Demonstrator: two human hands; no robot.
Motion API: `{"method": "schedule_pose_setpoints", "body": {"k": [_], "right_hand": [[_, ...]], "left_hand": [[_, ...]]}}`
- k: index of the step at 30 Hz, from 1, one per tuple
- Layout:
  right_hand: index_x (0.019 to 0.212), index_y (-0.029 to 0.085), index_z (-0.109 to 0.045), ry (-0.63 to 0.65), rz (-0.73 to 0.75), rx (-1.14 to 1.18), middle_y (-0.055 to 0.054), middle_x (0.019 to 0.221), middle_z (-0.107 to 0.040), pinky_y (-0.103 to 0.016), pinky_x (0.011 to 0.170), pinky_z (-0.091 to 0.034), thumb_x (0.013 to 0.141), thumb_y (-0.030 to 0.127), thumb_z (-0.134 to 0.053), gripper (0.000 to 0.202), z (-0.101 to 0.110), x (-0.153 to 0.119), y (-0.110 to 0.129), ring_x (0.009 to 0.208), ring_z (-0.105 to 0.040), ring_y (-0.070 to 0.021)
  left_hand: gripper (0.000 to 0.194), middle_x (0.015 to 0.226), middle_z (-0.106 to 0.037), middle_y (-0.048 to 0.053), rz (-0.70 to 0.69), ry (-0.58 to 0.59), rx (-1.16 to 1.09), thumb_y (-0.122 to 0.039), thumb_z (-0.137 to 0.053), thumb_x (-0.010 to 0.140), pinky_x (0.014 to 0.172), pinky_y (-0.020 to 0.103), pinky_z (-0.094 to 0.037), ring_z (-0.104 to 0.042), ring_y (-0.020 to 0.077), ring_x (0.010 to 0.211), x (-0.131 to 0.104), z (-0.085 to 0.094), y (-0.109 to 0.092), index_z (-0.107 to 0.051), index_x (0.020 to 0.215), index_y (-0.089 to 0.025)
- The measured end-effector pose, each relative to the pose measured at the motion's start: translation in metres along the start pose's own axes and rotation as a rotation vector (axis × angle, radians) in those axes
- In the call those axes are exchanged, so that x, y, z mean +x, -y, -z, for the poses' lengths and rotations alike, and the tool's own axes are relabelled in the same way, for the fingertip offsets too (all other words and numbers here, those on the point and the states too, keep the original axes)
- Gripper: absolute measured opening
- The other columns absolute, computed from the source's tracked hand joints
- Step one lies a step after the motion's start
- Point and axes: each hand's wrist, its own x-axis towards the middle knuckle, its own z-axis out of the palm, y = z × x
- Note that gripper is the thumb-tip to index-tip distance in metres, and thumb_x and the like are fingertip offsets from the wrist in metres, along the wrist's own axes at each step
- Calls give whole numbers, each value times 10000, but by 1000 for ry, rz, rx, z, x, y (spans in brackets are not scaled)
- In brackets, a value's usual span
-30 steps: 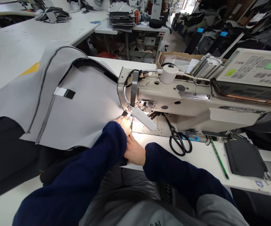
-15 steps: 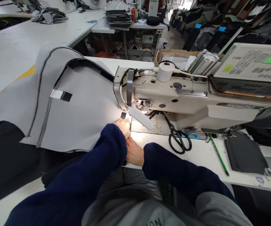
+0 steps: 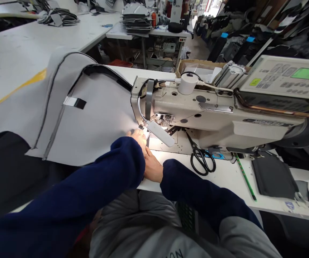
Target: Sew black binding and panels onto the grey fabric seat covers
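Note:
A large grey fabric panel [image 3: 90, 118] with dark piping lies on the table, its edge fed under the head of a beige sewing machine [image 3: 213, 114]. My left hand [image 3: 138, 138] presses on the fabric edge right at the needle area, under the small lamp [image 3: 158, 132]. Just behind it, my right hand [image 3: 152, 167] rests on the table edge and touches the same fabric edge. Both sleeves are dark blue and hide most of the fingers.
Black scissors [image 3: 201, 157] lie on the machine bed right of my hands. A green pencil [image 3: 244, 177] and a dark fabric piece [image 3: 274, 177] lie further right. The machine's control panel [image 3: 291, 77] stands at right. A cardboard box [image 3: 197, 66] sits behind.
My hands have crept slightly forward toward the needle, and the grey panel has shifted a little away with them. The view has drifted slightly.

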Motion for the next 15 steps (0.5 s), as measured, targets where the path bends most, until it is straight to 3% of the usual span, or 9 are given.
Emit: {"method": "schedule_pose_setpoints", "body": {"k": [3,6,10,15], "right_hand": [[1096,34,-613,-42,-4,-74,-210,1089,-620,-589,1019,-343,874,133,-446,296,8,-3,4,1139,-514,-335],[1050,0,-620,-60,14,-115,-231,1025,-631,-602,975,-364,888,97,-385,302,10,-2,5,1040,-563,-326],[998,17,-640,-30,43,-134,-215,926,-645,-626,930,-365,886,105,-390,289,12,3,3,933,-580,-316],[948,41,-661,-9,-1,-90,-204,918,-639,-610,914,-367,878,111,-388,291,12,8,-8,916,-568,-315]], "left_hand": [[320,936,-657,140,7,158,-28,-221,-498,761,757,398,-469,-615,284,868,-13,8,3,-626,1035,-118],[378,906,-691,78,14,265,-193,-168,-406,788,710,313,-469,-638,236,830,-19,0,4,-636,1085,-202],[370,969,-706,43,78,224,-407,-223,-394,832,725,263,-469,-641,206,869,-14,-14,5,-666,1082,-246],[334,1004,-704,59,137,205,-437,-307,-409,860,749,286,-468,-642,233,919,3,-15,10,-705,1002,-244]]}}
